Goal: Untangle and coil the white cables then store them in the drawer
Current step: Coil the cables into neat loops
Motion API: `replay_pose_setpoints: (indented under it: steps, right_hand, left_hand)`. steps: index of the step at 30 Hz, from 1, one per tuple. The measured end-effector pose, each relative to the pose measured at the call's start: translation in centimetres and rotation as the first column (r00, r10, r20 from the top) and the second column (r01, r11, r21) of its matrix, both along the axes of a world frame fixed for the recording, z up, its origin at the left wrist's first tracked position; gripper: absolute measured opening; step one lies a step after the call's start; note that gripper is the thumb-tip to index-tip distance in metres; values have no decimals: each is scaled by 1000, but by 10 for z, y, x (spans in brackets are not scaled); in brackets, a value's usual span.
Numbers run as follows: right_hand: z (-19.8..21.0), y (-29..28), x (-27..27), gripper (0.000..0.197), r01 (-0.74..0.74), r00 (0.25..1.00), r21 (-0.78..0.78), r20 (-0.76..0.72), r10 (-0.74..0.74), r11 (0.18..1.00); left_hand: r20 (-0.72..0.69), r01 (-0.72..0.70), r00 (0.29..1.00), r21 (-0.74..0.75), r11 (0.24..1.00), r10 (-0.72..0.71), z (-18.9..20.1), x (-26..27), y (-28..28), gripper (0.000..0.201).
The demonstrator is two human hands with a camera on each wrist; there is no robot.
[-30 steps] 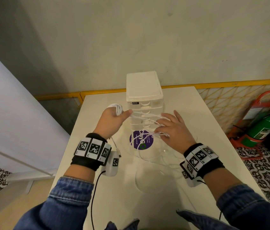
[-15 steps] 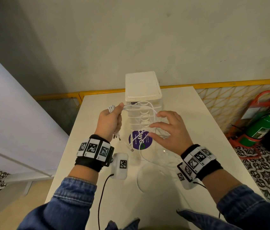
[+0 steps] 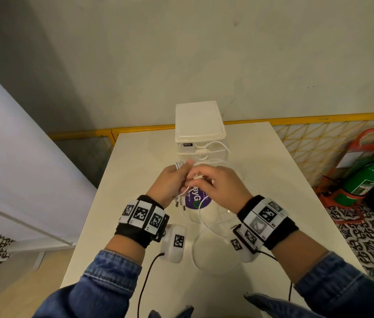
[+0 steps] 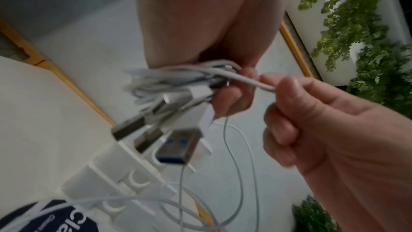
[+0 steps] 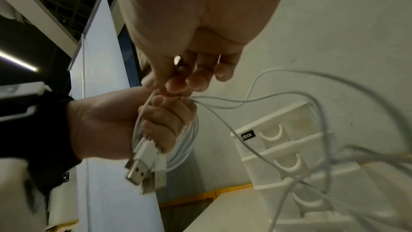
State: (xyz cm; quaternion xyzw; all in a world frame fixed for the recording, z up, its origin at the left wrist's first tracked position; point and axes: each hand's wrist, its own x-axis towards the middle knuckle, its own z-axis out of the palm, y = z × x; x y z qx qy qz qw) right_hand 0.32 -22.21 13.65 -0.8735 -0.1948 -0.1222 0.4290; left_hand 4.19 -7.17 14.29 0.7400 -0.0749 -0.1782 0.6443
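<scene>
The left hand [image 3: 170, 182] squeezes a bunch of thin white cables [image 4: 176, 78], plugs hanging down, above the middle of the tabletop [image 3: 135, 161]. Just to its right, the right hand [image 3: 221, 187] pinches one loose strand, which trails toward the white plastic drawer box [image 3: 199, 125] behind.

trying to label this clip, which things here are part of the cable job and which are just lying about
Part of the job:
- white cables, bundle gripped in left hand
- right hand pinching one strand
- drawer unit
- table

Just lying about:
- purple round sticker
- green fire extinguisher
- yellow railing
</scene>
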Motion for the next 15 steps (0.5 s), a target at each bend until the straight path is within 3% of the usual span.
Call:
replay_pose_setpoints:
  steps: [3, 8, 11, 13, 15]
  right_hand:
    - [5, 1, 3, 3, 66, 998, 39, 20, -67, 997]
    - [10, 0, 7, 14, 106, 994, 114, 7, -108, 988]
    - [8, -8, 14, 16, 138, 989, 190, 26, -145, 972]
    - [4, -19, 21, 19, 152, 978, 141, 123, -169, 978]
    - [-1, -26, 25, 29, 147, 975, 30, 164, -150, 989]
  left_hand:
    - [16, 82, 996, 53, 995, -83, -1, -5, -5, 44]
    - [-132, 186, 969, -152, 971, -207, 1, -8, -6, 52]
    - [-95, 291, 946, -172, 941, -309, 4, -8, -1, 52]
    - [-19, 276, 960, -127, 953, -281, 4, -12, 0, 40]
    - [-5, 223, 974, -137, 965, -226, 4, -14, -1, 40]
